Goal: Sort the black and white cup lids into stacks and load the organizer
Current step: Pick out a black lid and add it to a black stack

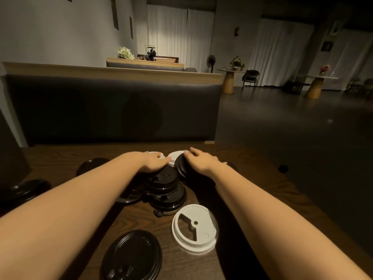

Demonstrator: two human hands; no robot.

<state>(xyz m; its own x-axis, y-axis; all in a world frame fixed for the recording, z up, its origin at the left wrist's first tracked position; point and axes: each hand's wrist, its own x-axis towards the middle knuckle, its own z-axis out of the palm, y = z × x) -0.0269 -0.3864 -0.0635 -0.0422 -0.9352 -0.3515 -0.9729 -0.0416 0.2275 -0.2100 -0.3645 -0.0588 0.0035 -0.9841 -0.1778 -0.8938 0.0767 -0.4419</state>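
Observation:
Black and white cup lids lie scattered on a dark wooden table. A loose pile of black lids sits in the middle. My left hand lies flat over a white lid at the pile's far edge. My right hand rests with straight fingers on a tilted black lid; a second white lid shows between the two hands. Nearer me lie a white lid and a black lid. No organizer is in view.
More black lids lie at the left. A dark object stands at the far left edge. A dark padded bench back rises just behind the table. Open floor lies to the right.

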